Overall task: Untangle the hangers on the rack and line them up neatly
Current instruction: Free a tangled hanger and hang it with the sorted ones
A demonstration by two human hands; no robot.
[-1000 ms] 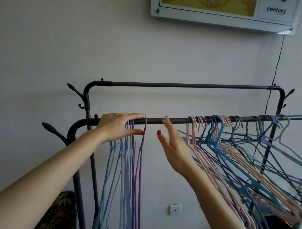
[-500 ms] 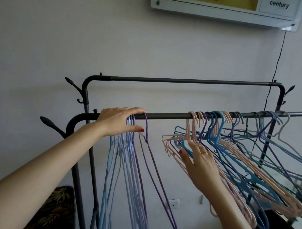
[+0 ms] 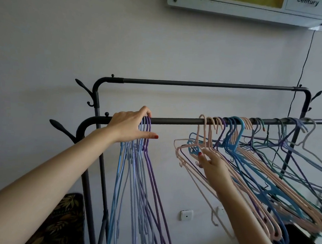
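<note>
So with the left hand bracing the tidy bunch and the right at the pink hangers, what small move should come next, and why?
Probably lift the leftmost pink hanger free and slide it along the front rail to the sorted blue and purple bunch. The right hand already touches it, the rail between is bare, and the left hand steadies the bunch.

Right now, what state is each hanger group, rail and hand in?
Blue and purple hangers: lined up, hanging straight.
Pink, blue and green hangers: tangled, splayed.
Lower rail: bare between groups.
Upper rail: no hangers.
Left hand: holding the sorted hooks.
Right hand: fingers among pink hangers.
</note>
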